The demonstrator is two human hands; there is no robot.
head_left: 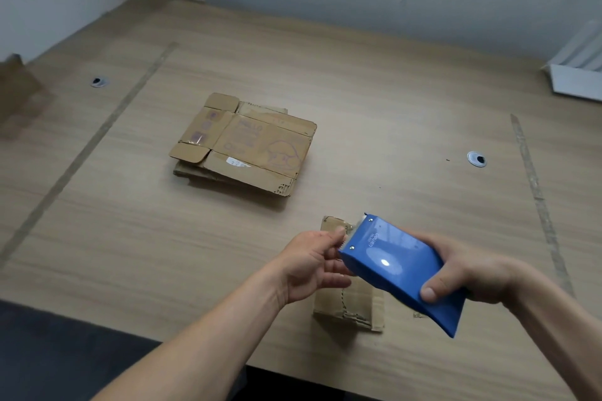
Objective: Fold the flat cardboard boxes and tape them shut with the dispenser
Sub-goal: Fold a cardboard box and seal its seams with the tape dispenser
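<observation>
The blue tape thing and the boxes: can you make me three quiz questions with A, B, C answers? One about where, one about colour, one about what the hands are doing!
1. Where is the stack of flat boxes?
A. Mid-table, beyond the hands
B. On the floor
C. Under the dispenser

2. What colour is the tape dispenser?
A. Red
B. Blue
C. Green

3. What is the right hand doing?
A. Resting flat on the table
B. Pointing at the wall
C. Gripping the dispenser

Answers: 1 A, the stack lies on the wooden table farther away than both hands. 2 B, its shiny shell is blue. 3 C, its thumb and fingers wrap the dispenser, while the left hand pinches at its toothed end, above a small folded box.
</observation>
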